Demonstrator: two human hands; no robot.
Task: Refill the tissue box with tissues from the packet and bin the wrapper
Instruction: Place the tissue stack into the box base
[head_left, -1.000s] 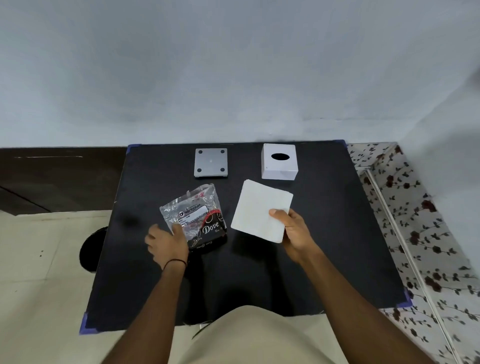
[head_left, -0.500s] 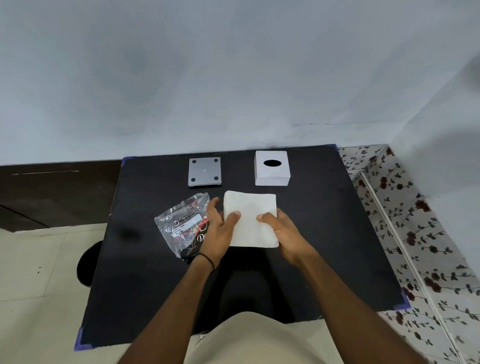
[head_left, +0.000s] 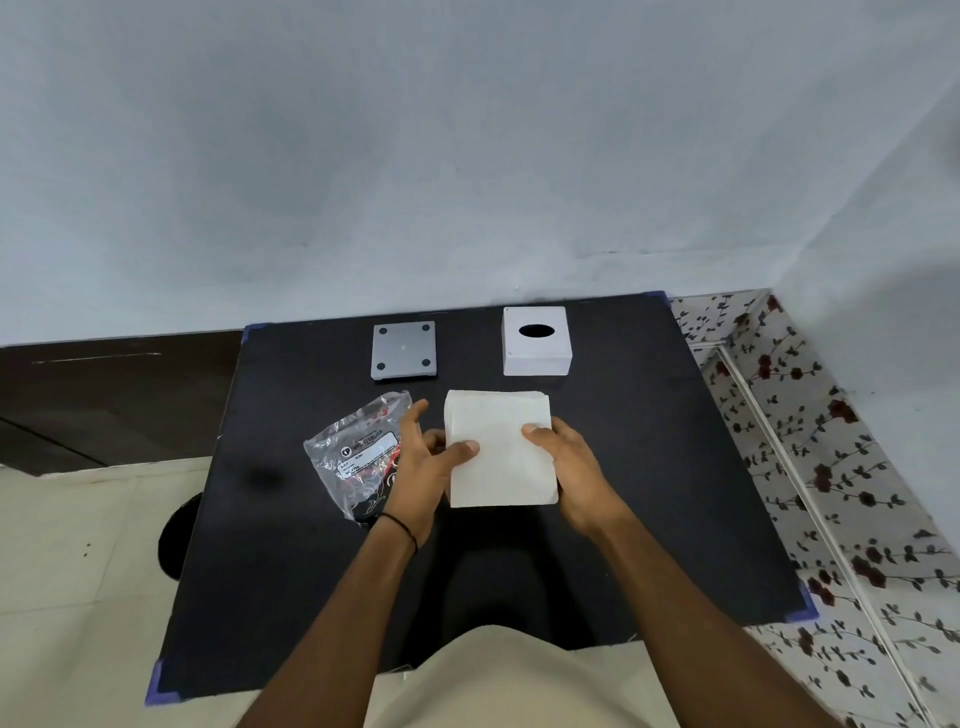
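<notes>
A white stack of tissues (head_left: 498, 447) is held above the black table (head_left: 649, 493) between both hands. My left hand (head_left: 423, 462) grips its left edge, thumb on top. My right hand (head_left: 569, 467) grips the right edge, thumb on top as well. The empty clear wrapper (head_left: 353, 452), with a white label and dark print, lies on the table just left of my left hand. The white tissue box cover (head_left: 536, 340) with its oval slot stands at the back right. The grey box base (head_left: 403, 352) lies feet up at the back centre.
The table's far edge meets a pale wall. A floral-patterned surface (head_left: 831, 467) runs along the right side. A dark round object (head_left: 179, 540) sits on the floor by the table's left edge.
My left hand left the wrapper and came over to grip the stack's left edge. The stack has been turned square to me and brought slightly nearer.
</notes>
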